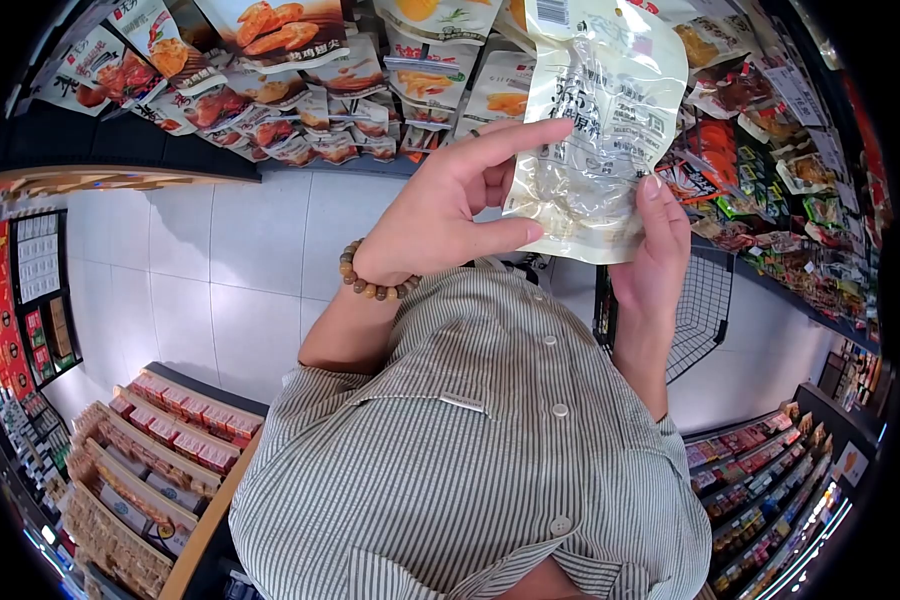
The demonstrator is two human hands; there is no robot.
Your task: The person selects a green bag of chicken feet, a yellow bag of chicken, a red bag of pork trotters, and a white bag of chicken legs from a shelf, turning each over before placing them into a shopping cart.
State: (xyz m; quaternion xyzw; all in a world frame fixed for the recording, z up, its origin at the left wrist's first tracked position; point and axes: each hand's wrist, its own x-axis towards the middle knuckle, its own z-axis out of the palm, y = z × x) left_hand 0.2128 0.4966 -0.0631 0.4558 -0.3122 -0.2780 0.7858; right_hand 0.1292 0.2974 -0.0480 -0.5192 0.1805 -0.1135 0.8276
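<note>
A shiny cream-coloured plastic food packet [610,150], printed with dark lettering, is held up in front of the shelf. A barcode shows near its top edge. My right hand [658,225] grips its lower right edge, thumb on the printed face and fingers behind. My left hand [470,195], with a beaded bracelet at the wrist, is at the lower left edge. Its index finger stretches across the lettering and its thumb lies along the bottom corner. The other left fingers are curled and partly hidden behind the packet. What is inside the packet is not clear.
Snack packets [280,40] hang in rows on the shelf ahead, and more bags [810,170] fill its right side. A black wire basket [700,310] is beyond my right forearm. Stocked shelves [160,460] stand low on the left, and others [760,480] low on the right.
</note>
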